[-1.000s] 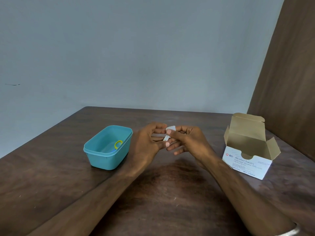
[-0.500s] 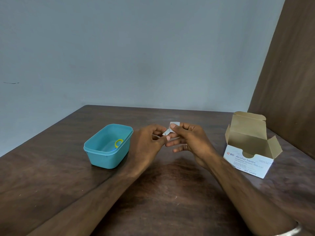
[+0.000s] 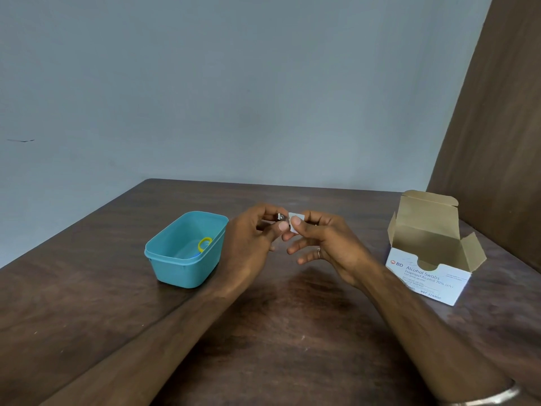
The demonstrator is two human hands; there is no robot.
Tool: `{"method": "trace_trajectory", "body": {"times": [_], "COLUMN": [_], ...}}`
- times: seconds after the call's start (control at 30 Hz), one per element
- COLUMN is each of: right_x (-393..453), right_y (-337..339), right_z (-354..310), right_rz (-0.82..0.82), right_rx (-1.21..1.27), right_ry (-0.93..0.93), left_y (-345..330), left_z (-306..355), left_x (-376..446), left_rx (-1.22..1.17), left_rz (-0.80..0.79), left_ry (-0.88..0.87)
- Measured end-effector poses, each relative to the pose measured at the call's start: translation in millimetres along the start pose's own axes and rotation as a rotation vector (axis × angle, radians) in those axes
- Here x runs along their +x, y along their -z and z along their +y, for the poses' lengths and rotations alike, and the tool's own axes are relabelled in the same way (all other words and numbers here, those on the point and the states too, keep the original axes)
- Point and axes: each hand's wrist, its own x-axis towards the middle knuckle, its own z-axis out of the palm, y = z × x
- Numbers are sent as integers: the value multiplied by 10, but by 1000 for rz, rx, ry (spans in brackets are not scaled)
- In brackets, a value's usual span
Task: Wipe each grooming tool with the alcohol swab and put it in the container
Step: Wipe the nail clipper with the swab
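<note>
Left hand [image 3: 251,238]: raised above the middle of the tabletop; thumb and curled fingers pinch a small metal grooming tool [image 3: 280,217], of which only a short shiny end shows past the fingertips.
Right hand [image 3: 325,244]: raised just beside the left; thumb and forefinger pinch a white alcohol swab [image 3: 294,221] folded against the exposed end of the tool; the other three fingers are spread and loosely bent, holding nothing.
Ring [image 3: 318,253]: thin band on one of the free right-hand fingers.
Contact: the swab touches the tool between the two hands; the kind of tool cannot be told, being largely hidden.
Container [image 3: 187,268]: teal plastic tub, lidless, standing upright on the left half of the tabletop, just beside the left wrist.
Contents of container: a yellow ring-shaped part [image 3: 204,244] and something blue beneath it, against the right inner wall; too small to identify.
Swab box [image 3: 430,271]: white carton printed "BD Alcohol Swabs", near the right edge of the tabletop, its brown flaps open and lid standing upright.
Bangle [image 3: 483,398]: silver band on the right wrist, at the lower frame edge.
Tabletop [image 3: 278,332]: dark brown wood grain; both forearms extend over its near edge.
Room: plain pale blue-grey wall [image 3: 234,83] behind the far edge; dark wooden panel [image 3: 497,127] rising at the right.
</note>
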Motion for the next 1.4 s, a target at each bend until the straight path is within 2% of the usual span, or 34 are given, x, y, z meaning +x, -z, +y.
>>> {"method": "trace_trajectory", "body": {"times": [0.17, 0.53, 0.67, 0.8, 0.9, 1.03, 1.2, 1.4], "right_x": [3, 30, 40, 53, 59, 54, 46, 14], "right_y": [28, 4, -11, -23, -23, -38, -37, -11], "right_z": [-15, 8, 11, 20, 34, 31, 11, -7], "right_rz": [22, 86, 77, 45, 8, -27, 25, 17], "right_rx": [3, -113, -119, -177, -194, -196, -154, -92], "right_ry": [11, 170, 211, 223, 224, 216, 209, 149], "left_y": [11, 96, 96, 74, 49, 46, 42, 60], "left_z": [20, -54, -41, 23, 45, 19, 24, 47], "left_x": [-5, 60, 60, 37, 20, 22, 24, 1], "left_rx": [-28, 313, 219, -62, -187, -189, -148, -45], "left_rz": [-43, -19, -32, -50, -57, -42, -22, -3], "left_ry": [-51, -368, -293, -79, 3, 18, 20, -39]}}
